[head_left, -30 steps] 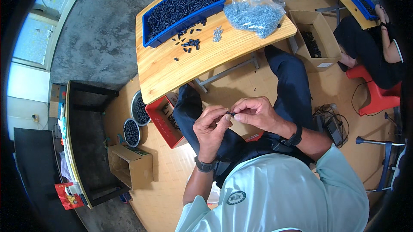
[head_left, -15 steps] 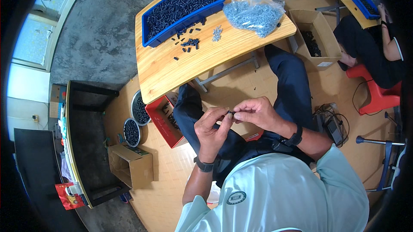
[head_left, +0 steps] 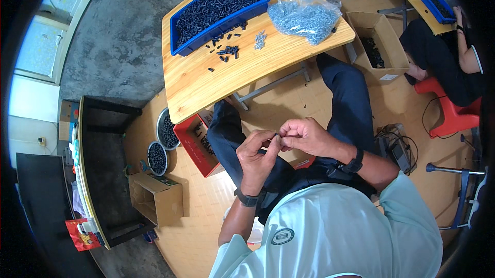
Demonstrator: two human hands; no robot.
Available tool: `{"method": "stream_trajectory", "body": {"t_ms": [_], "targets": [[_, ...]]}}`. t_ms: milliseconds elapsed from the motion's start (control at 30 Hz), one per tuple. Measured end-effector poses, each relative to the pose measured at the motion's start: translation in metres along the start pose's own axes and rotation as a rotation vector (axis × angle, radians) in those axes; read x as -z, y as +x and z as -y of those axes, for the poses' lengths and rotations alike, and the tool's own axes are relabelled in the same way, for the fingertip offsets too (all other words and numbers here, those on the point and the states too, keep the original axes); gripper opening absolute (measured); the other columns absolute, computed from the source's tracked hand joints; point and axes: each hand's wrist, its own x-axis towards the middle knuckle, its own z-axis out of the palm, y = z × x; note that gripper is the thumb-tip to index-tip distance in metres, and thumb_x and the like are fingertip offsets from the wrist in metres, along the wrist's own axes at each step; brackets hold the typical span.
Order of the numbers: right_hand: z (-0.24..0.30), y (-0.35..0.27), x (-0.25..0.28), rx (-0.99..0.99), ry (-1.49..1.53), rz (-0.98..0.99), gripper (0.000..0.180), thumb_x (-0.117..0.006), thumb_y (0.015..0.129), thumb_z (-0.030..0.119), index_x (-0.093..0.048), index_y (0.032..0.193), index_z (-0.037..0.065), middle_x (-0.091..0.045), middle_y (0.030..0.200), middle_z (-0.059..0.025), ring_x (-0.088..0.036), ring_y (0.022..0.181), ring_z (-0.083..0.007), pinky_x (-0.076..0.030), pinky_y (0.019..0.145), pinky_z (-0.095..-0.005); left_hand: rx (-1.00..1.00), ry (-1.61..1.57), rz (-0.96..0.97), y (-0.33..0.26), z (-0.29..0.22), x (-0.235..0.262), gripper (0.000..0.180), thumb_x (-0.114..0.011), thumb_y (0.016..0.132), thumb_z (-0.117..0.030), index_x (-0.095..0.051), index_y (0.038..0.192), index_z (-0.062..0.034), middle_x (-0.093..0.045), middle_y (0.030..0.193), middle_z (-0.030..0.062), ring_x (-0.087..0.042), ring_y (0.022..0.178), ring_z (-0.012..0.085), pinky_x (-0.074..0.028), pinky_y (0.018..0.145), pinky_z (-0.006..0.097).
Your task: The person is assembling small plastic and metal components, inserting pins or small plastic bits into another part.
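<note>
Above my lap, my left hand (head_left: 256, 158) pinches a small black plastic piece (head_left: 276, 134) between thumb and fingers. My right hand (head_left: 309, 137) meets it there, its thumb and fingertips pressed together at the same spot. Whatever the right fingers grip is too small and hidden to name. Beyond the hands, loose black pieces (head_left: 228, 51) lie on the wooden table (head_left: 206, 95), in front of a blue tray (head_left: 178, 51) heaped with more of them. Right of these sit a little pile of small silvery parts (head_left: 260, 40) and a clear plastic bag (head_left: 304, 18) full of similar ones.
Left of my legs stand a red box (head_left: 192, 149), two bowls of black parts (head_left: 158, 158) and an open carton (head_left: 167, 200). At the right are another carton (head_left: 392, 51), a red stool (head_left: 438, 118), and a person (head_left: 438, 46) whose hand is at a blue tray (head_left: 430, 2).
My left hand has shifted slightly to the right, closer against the right fingertips. Less of the black piece shows between the fingers. The table's contents look the same.
</note>
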Motion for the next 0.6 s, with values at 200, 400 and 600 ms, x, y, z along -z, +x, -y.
{"method": "stream_trajectory", "body": {"t_ms": [200, 400, 600], "targets": [[-0.0042, 0.0018, 0.0005, 0.011, -0.003, 0.002, 0.02, -0.062, 0.097, 0.005, -0.064, 0.112, -0.008, -0.072, 0.092, -0.0106, -0.068, 0.082, -0.0104, -0.057, 0.075, -0.0251, 0.008, -0.01, -0.006, -0.0009, -0.0005, 0.0004, 0.007, -0.071, 0.086, 0.003, -0.071, 0.093, 0.0031, -0.068, 0.089, 0.0085, -0.067, 0.075, 0.0121, -0.055, 0.065, 0.023], [-0.0096, 0.0035, 0.0048, -0.032, 0.047, -0.018, 0.021, -0.066, 0.096, 0.006, -0.067, 0.112, -0.006, -0.073, 0.093, -0.0097, -0.07, 0.083, -0.0115, -0.058, 0.075, -0.0257, -0.013, 0.017, 0.021, -0.0006, 0.0003, 0.0021, 0.007, -0.071, 0.085, 0.003, -0.071, 0.092, 0.0027, -0.069, 0.089, 0.0086, -0.065, 0.075, 0.0128, -0.054, 0.067, 0.024], [-0.0063, 0.0027, 0.0075, -0.08, 0.071, -0.012, 0.019, -0.068, 0.095, 0.01, -0.07, 0.108, -0.004, -0.074, 0.092, -0.0086, -0.071, 0.082, -0.013, -0.059, 0.074, -0.0259, -0.159, 0.154, 0.068, 0.0013, 0.0024, 0.0057, 0.01, -0.071, 0.083, 0.003, -0.071, 0.092, 0.0028, -0.07, 0.088, 0.0123, -0.067, 0.074, 0.0175, -0.054, 0.067, 0.028]]}}
